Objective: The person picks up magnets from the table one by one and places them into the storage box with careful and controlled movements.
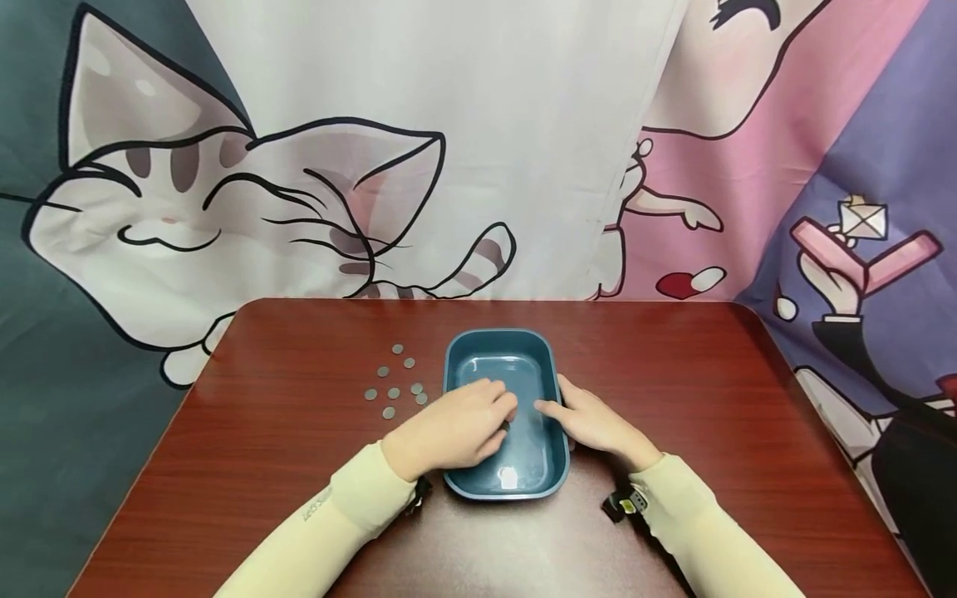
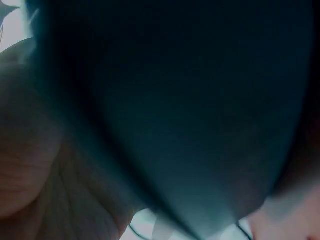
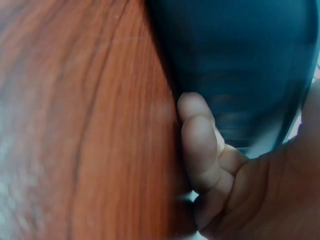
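Observation:
A deep blue rectangular plastic tray (image 1: 503, 483) stands on the table, its bare floor showing around the hands. My left hand (image 1: 465, 423) reaches over the tray's left side with fingers curled above its inside. Between thumb and forefinger shows a small dark piece, apparently a coin (image 1: 507, 425), mostly hidden by the fingers. My right hand (image 1: 601, 426) grips the tray's right wall, thumb over the rim and the other fingers along the outside. In the right wrist view those fingers (image 3: 200, 145) lie against the outer wall. Several grey coins (image 1: 394, 393) lie loose left of the tray.
The reddish-brown wooden table (image 1: 688, 365) spreads out on both sides of the tray. Behind it hangs a curtain (image 1: 538, 166) with cartoon prints. A dark camera (image 1: 626, 502) is strapped at the right wrist.

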The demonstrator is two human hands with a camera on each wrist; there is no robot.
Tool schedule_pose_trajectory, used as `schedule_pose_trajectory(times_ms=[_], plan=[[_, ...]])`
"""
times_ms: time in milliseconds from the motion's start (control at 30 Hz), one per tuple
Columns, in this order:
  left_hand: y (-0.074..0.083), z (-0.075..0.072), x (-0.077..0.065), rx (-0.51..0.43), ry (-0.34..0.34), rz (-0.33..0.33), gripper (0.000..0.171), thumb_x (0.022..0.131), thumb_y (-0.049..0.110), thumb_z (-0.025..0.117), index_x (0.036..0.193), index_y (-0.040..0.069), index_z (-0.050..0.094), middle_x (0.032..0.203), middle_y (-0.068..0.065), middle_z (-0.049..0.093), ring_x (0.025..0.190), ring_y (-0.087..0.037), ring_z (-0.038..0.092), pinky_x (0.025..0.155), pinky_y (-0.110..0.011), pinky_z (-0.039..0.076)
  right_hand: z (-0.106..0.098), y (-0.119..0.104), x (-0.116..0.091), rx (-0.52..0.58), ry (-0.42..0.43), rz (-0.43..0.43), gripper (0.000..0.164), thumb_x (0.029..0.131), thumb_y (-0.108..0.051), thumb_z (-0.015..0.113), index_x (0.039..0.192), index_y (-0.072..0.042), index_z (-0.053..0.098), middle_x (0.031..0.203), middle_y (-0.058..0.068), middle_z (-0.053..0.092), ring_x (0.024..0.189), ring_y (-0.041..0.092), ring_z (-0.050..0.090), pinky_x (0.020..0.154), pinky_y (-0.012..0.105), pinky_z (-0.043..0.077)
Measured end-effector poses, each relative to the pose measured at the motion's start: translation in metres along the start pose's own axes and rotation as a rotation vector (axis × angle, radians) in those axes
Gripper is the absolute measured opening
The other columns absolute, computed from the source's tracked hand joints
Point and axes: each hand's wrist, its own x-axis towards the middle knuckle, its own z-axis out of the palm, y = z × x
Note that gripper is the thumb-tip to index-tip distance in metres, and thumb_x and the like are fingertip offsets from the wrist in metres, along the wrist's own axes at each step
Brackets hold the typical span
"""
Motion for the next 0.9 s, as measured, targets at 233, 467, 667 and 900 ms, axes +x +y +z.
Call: schedule_pose_trajectory(times_ms=[233,467,667,900], plan=[[0.013,0.021,0.005,0.042,-0.076,0.043,0.014,0.091,0.024,0.060,0.099,0.014,0.055,0.086,0.003,0.050,0.077,-0.013,0.051,0.075,-0.027,0.046,0.000,-0.001,0.000,-0.005,-0.008,-0.016,0.051,0.096,-0.039,0.054,0.137,-0.013,0.041,0.065,0.005,0.059,0.045,0.022,0.056,0.050,0.035,0.049],[0.019,0.038,0.006,0.065,-0.116,0.039,0.018,0.093,0.026,0.058,0.106,0.014,0.057,0.090,0.001,0.054,0.079,-0.013,0.055,0.075,-0.028,0.049,0.001,0.000,-0.002,-0.029,-0.004,-0.010,0.048,0.095,-0.027,0.053,0.138,-0.011,0.039,0.070,0.005,0.059,0.046,0.021,0.056,0.050,0.035,0.049],[0.023,0.042,0.006,0.096,-0.105,0.032,0.019,0.098,0.023,0.051,0.110,0.012,0.059,0.091,0.000,0.055,0.080,-0.014,0.056,0.074,-0.028,0.051,0.001,0.001,-0.001,-0.050,0.010,-0.015,0.049,0.096,-0.025,0.053,0.140,-0.011,0.039,0.075,0.005,0.060,0.047,0.019,0.056,0.054,0.033,0.049],[0.024,0.040,0.008,0.044,-0.106,0.018,0.015,0.097,0.022,0.054,0.108,0.016,0.062,0.092,0.001,0.056,0.080,-0.013,0.057,0.073,-0.027,0.051,0.001,-0.001,-0.002,-0.032,0.009,-0.002,0.047,0.095,-0.025,0.053,0.139,-0.013,0.040,0.072,0.005,0.061,0.045,0.021,0.056,0.050,0.035,0.048]])
